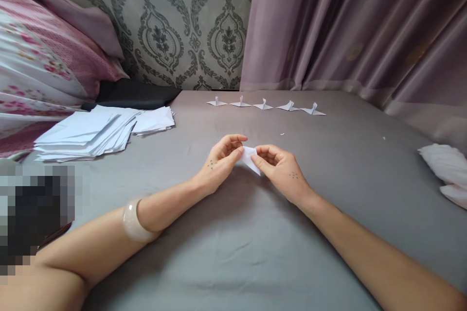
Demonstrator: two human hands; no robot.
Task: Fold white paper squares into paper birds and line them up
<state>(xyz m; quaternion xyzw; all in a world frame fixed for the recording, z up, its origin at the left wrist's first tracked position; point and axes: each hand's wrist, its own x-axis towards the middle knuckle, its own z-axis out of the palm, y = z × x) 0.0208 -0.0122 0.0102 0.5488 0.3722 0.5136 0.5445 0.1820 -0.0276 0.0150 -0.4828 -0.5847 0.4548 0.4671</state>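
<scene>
A small folded piece of white paper (250,155) is held up between both hands, above the grey sheet (233,252). My left hand (223,161) pinches its left edge between thumb and fingers, with the index finger stretched out behind. On the paper's right side, my right hand (282,170) grips it with the thumb in front and the fingers curled behind. One corner of the paper points down toward the sheet. The fingertips behind the paper are partly hidden.
Several folded paper cranes (264,104) stand in a row at the back. Stacks of white paper (87,131) lie at the left, by a black cloth (134,94). A tiny paper scrap (282,134) lies beyond my right hand. White bunched fabric (445,170) sits at the right edge.
</scene>
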